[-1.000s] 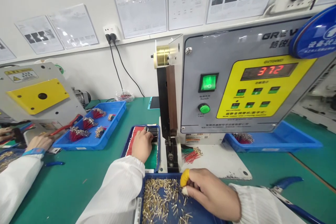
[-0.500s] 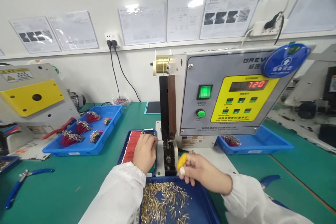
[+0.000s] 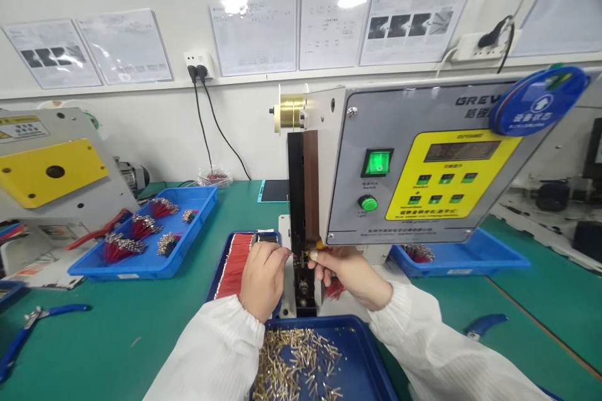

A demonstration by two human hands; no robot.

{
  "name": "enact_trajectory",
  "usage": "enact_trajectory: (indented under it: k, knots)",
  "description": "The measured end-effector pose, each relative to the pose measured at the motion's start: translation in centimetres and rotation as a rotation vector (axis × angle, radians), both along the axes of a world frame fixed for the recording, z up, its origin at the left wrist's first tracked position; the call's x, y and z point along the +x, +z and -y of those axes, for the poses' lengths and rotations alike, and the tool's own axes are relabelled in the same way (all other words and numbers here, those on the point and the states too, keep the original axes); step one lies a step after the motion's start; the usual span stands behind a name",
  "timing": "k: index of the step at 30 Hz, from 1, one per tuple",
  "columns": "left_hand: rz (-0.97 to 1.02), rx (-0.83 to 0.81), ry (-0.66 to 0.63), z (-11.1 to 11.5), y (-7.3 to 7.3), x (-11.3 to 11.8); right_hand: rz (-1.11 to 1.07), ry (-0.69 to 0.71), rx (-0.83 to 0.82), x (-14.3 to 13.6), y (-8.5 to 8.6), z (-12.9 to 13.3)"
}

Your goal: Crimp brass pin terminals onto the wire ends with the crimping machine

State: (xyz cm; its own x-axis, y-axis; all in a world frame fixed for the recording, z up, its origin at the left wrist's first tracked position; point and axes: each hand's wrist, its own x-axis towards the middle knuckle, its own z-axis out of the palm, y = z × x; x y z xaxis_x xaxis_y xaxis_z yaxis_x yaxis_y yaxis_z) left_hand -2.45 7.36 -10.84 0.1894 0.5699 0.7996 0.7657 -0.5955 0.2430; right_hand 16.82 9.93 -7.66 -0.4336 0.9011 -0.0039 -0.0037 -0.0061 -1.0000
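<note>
Overhanging the right hand [image 3: 356, 274], the machine [image 3: 355, 219] partly hides a blue tray [image 3: 498, 263].

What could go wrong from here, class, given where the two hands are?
The left hand and right hand are close together at the narrow dark metal working head of the boxy grey-and-white machine; a fingertip might get pinched if it cycles.

The white cloth left sleeve overlaps the shallow blue plastic tray in view; a brush could scatter the loose gold-coloured metal pins.
</note>
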Motion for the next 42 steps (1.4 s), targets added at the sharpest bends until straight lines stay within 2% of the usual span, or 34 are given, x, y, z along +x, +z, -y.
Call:
enact_trajectory:
  k: [8, 38, 42]
  knots:
    - [0.005, 0.009, 0.011, 0.14, -0.09, 0.19, 0.1, -0.024, 0.116, -0.17, -0.04, 0.12]
    - [-0.036, 0.051, 0.003, 0.25, 0.1, 0.15, 0.081, -0.012, 0.129, -0.14, -0.44, 0.06]
    - [-0.013, 0.049, 0.01, 0.32, 0.21, 0.29, 0.086, -0.056, 0.133, -0.46, -0.84, 0.01]
